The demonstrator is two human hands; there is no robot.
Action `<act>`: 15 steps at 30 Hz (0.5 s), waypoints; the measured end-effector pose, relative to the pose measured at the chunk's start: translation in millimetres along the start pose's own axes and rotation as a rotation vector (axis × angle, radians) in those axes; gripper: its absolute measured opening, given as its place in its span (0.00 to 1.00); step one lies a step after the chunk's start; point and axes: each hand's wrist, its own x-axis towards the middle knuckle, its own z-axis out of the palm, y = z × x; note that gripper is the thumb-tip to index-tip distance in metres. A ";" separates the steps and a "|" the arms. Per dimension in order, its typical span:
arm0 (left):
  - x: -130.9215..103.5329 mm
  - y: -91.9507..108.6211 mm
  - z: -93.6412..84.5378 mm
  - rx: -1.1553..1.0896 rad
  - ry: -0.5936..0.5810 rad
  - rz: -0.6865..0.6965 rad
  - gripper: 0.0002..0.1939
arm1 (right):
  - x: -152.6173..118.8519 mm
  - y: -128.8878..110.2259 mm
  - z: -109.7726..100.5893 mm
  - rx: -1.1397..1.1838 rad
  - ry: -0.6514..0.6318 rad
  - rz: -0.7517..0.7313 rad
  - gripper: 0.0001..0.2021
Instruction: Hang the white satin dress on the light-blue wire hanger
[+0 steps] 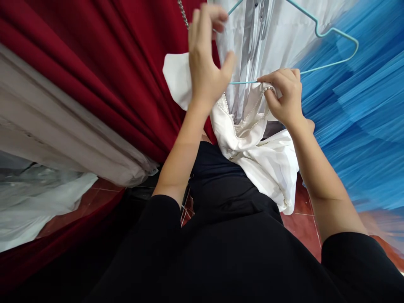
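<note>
A white dress (261,164) with pearl beading round its neckline hangs in loose folds against my black clothing. My right hand (285,97) is closed, pinching the dress's beaded edge against the lower bar of a light-blue hanger (326,65). To its left, my left hand (208,63) is raised in front of the hanger's other end, with thumb and fingers apart. Slight motion blur softens those fingers, and nothing shows between them. A white flap of fabric (177,80) sticks out behind the left hand. That hand and forearm hide the hanger's left corner.
Deep-red drapery (135,84) and pale sheer fabric (72,113) hang on the left. Blue tulle (362,109) fills the right side. Behind the hanger are white fabric (287,38) and a metal chain (183,13). Red floor tiles (303,229) show below.
</note>
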 end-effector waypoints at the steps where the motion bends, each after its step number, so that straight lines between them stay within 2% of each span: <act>1: -7.6 4.0 8.5 0.006 -0.025 0.029 0.14 | 0.4 0.0 0.6 0.012 -0.005 0.014 0.15; 4: -24.4 6.7 26.9 0.025 -0.082 0.076 0.11 | -0.6 0.3 1.7 0.024 -0.052 0.042 0.15; 6: -28.0 2.7 32.5 0.066 -0.089 0.096 0.12 | -4.3 2.3 0.5 -0.024 -0.044 0.061 0.15; 8: -26.9 -3.1 32.3 0.100 -0.107 0.102 0.14 | -9.3 9.3 -3.9 -0.145 0.078 0.130 0.14; 11: -23.3 -9.0 23.2 0.089 -0.164 0.062 0.11 | -11.8 34.1 -19.0 -0.319 0.411 0.317 0.16; 12: -22.6 -9.3 19.4 0.086 -0.184 0.048 0.10 | -9.9 45.5 -26.3 -0.329 0.477 0.377 0.16; 13: -22.2 -8.9 15.8 0.090 -0.194 0.037 0.09 | -6.4 57.4 -34.3 -0.320 0.510 0.433 0.17; 15: -22.4 -6.3 11.3 0.109 -0.208 0.026 0.09 | 3.2 78.5 -51.3 -0.306 0.427 0.499 0.15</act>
